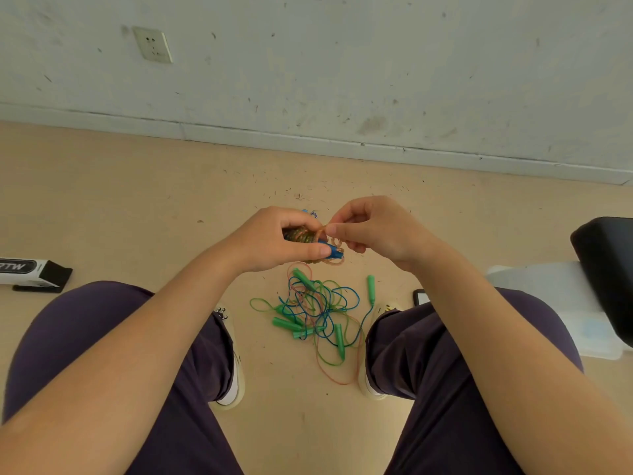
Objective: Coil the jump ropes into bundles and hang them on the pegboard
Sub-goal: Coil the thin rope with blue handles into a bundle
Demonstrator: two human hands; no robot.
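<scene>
Orange rope (310, 236), coiled round a blue handle (333, 252), sits in the left hand (274, 240), whose fingers and thumb curl around the bundle, while the right hand (373, 228) pinches its loose end just beside. Below, between the shoes on the floor (137, 200), lies a tangle of ropes (318, 310) with green handles.

Jump ropes (318, 310) — thin glossy plastic cord (translucent), green plastic handles (287, 324); floor (137, 200) — smooth, matt.

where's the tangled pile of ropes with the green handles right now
In the head view, the tangled pile of ropes lies on the floor between the person's shoes, just below both hands.
</scene>
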